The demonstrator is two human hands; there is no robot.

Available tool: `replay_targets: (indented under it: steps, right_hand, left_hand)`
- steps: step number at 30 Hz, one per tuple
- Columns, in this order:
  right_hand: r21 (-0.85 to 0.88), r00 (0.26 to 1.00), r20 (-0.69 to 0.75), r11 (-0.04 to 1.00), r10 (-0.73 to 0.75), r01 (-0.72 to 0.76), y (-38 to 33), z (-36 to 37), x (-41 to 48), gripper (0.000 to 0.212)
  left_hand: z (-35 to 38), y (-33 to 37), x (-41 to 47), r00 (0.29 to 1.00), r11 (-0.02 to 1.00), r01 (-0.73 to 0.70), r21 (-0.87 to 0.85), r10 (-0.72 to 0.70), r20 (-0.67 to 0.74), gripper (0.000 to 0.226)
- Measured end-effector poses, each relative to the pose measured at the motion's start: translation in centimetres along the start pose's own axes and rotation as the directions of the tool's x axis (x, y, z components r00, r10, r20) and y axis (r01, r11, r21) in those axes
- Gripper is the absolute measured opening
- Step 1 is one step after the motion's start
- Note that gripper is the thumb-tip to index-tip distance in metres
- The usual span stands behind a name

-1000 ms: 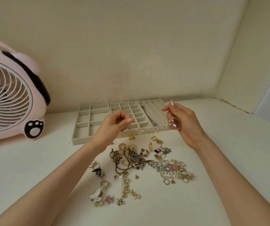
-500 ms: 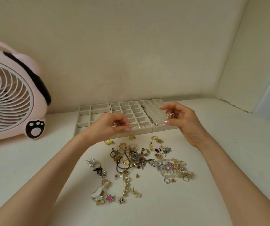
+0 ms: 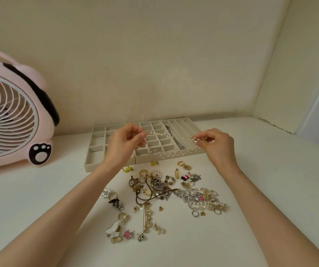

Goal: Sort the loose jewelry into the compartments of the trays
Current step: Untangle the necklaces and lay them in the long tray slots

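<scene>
Left hand (image 3: 125, 144) and right hand (image 3: 215, 146) have drawn further apart — each pinches one end of the pearl chain (image 3: 166, 134), stretched above the trays (image 3: 93, 167) — second strand sagging.

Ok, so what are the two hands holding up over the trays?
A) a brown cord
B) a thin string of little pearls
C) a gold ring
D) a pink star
B: the left hand and the right hand each pinch one end of a thin pearl chain, which stretches between them above the trays.
</scene>
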State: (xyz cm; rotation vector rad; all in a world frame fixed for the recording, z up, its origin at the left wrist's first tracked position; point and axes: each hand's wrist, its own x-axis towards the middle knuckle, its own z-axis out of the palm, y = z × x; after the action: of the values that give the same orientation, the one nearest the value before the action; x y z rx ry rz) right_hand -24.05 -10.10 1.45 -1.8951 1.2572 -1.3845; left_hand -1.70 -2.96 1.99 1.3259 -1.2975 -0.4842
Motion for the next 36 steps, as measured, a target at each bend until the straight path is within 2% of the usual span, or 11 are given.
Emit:
replay_targets:
  steps: [3,6,9,12,17,24,30,33,36]
  right_hand:
    - [0.151,0.991,0.067,0.981,0.114,-0.123,-0.3,-0.4,0.0,0.023]
    - [0.294,0.981,0.1,0.937,0.166,-0.189,-0.8,-0.9,0.1,0.014]
    - [0.34,0.975,0.092,0.914,0.201,-0.221,-0.8,-1.2,0.4,0.011]
    - [0.347,0.967,0.091,0.902,0.239,-0.256,-0.7,-1.2,0.7,0.01]
    - [0.253,0.955,0.089,0.921,0.284,-0.298,0.0,-0.8,1.6,0.013]
    - [0.037,0.972,0.038,0.971,0.233,-0.234,1.2,-0.1,3.9,0.024]
    - [-0.216,0.97,0.061,0.952,0.236,-0.218,2.3,1.4,4.9,0.015]
    - [-0.271,0.968,0.084,0.94,0.236,-0.206,2.5,1.9,4.8,0.002]
    - [-0.279,0.969,0.097,0.941,0.226,-0.191,2.7,1.8,4.6,0.006]
  left_hand:
    - [0.2,0.2,0.7,0.986,0.985,0.156,-0.079,-0.15,0.076,0.01]
    - [0.5,0.4,2.5,0.972,0.973,0.222,-0.07,-0.214,0.1,0.008]
    - [0.9,0.4,5.2,0.961,0.964,0.26,-0.052,-0.253,0.113,0.006]
    - [1.7,0.3,7.8,0.944,0.945,0.308,-0.112,-0.289,0.158,0.012]
    - [4.3,-0.8,11.8,0.953,0.953,0.278,-0.116,-0.258,0.162,0.019]
    - [8.7,-2.2,17.0,0.971,0.973,0.222,-0.065,-0.214,0.109,0.024]
    - [11.2,-3.8,19.6,0.969,0.98,0.197,0.022,-0.198,0.147,0.019]
    - [11.7,-4.7,19.7,0.972,0.978,0.159,0.137,-0.179,0.152,0.015]
    - [11.4,-5.2,19.4,0.975,0.97,0.132,0.202,-0.164,0.148,0.012]
